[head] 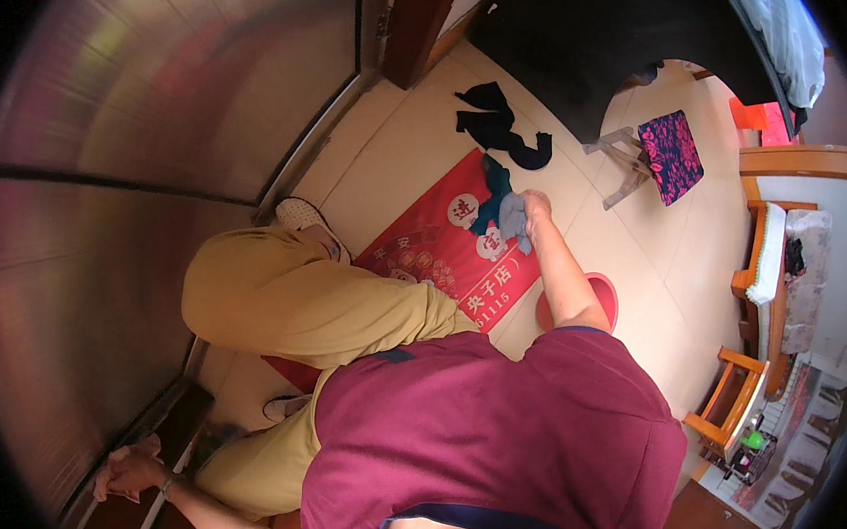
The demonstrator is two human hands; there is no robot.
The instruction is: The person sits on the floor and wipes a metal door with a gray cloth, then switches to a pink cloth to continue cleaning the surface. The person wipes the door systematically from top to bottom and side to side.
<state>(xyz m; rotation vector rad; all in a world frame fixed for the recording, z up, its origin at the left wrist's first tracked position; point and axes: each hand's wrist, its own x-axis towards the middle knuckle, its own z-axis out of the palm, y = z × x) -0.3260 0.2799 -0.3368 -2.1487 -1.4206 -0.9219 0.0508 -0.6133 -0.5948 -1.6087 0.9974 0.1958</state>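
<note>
My right hand (537, 212) reaches out over the red doormat (421, 228) and grips a grey cloth (514, 219). Touching that cloth, a crumpled dark teal cloth (493, 187) lies across the mat's far edge. My left hand (131, 475) is low at the left, by the bottom frame of a translucent door panel (93, 335). A pale pink cloth (147, 449) is bunched in it. Beyond the mat, black garments (495, 125) lie on the tiles. A red plastic basin (604, 297) stands partly hidden beneath my right forearm.
A folding stool (668, 158) with a floral seat stands at the right. Behind it is a large black panel (562, 38). A wooden door post (420, 28) rises at the top. Wooden furniture (730, 398) lines the right side. The mat bears printed writing.
</note>
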